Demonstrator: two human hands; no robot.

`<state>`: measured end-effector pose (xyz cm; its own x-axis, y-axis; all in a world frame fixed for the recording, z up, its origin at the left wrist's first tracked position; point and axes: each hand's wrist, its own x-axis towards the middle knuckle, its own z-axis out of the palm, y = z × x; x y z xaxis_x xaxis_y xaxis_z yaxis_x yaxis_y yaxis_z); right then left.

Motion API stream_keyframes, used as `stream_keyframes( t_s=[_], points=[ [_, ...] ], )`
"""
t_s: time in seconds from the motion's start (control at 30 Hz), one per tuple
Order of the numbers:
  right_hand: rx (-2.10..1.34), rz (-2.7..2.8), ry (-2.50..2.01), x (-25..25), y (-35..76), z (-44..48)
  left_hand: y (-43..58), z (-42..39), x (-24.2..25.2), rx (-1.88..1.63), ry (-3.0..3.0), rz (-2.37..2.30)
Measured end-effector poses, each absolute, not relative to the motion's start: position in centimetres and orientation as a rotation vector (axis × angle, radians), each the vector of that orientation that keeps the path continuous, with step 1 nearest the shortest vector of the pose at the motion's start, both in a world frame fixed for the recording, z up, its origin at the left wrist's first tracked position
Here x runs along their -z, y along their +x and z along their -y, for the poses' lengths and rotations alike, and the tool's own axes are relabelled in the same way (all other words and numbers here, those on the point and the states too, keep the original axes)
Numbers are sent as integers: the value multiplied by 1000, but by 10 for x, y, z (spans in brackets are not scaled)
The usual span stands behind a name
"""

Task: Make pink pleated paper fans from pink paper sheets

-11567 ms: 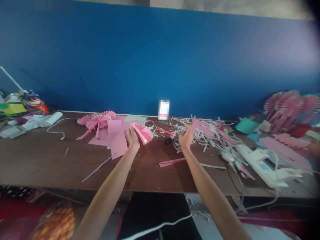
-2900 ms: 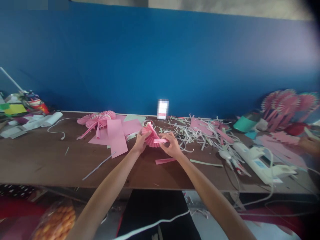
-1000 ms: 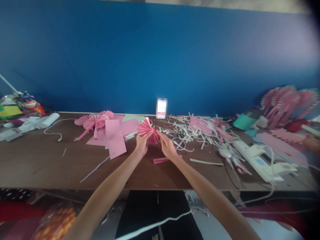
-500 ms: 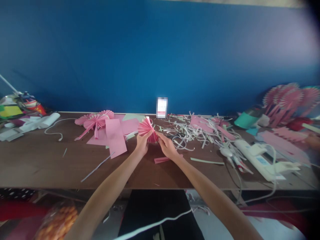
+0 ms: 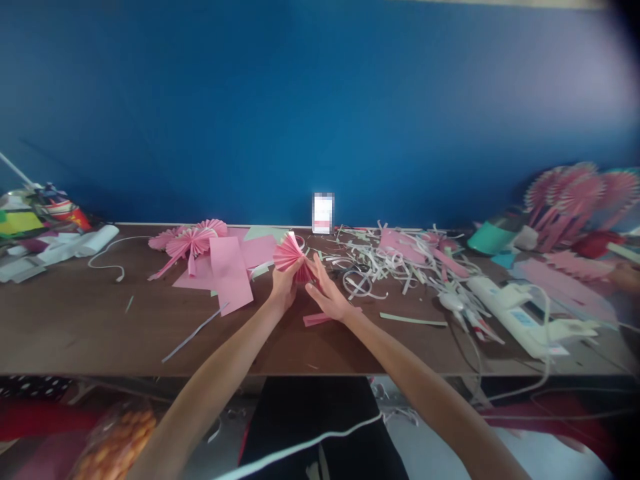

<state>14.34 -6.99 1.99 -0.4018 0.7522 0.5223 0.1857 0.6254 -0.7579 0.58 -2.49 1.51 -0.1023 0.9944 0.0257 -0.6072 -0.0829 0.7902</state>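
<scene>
My left hand [image 5: 283, 289] grips a pink pleated paper fan [image 5: 291, 254] by its lower end and holds it upright over the brown table [image 5: 90, 333]. My right hand [image 5: 326, 293] is beside the fan with its fingers stretched out, fingertips touching the fan's right side. A folded pink strip [image 5: 320, 318] lies on the table just under my right wrist.
Pink sheets [image 5: 231, 273] and finished pink fans [image 5: 193, 241] lie to the left. A heap of paper trimmings [image 5: 395, 260] spreads to the right, then a white power strip [image 5: 520, 317] with cables. More fans [image 5: 575, 200] stand at far right against the blue wall.
Over the last second my right hand has loosened from the fan's base, and its fingers now stretch out against the fan's side. My left hand keeps holding the fan in place.
</scene>
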Motion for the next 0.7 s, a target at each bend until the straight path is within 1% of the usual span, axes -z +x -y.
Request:
stream_keyframes(
  t_s=[0.2,0.33,0.5,0.63,0.7],
  points=[
    [-673,1881,-844,-21,144,66,14,30,-17,-1520,753,-692],
    [-653,1981,-887,-17,140,66,15,27,-14,-1529,706,-748],
    [-707,2076,-805,-8,134,66,5,18,-10,-1586,603,-830],
    [-837,2089,-700,-14,134,73,0,14,-8,-1581,596,-797],
    [-830,2104,-700,-20,136,76,-2,12,-9,-1578,610,-777]
  ],
)
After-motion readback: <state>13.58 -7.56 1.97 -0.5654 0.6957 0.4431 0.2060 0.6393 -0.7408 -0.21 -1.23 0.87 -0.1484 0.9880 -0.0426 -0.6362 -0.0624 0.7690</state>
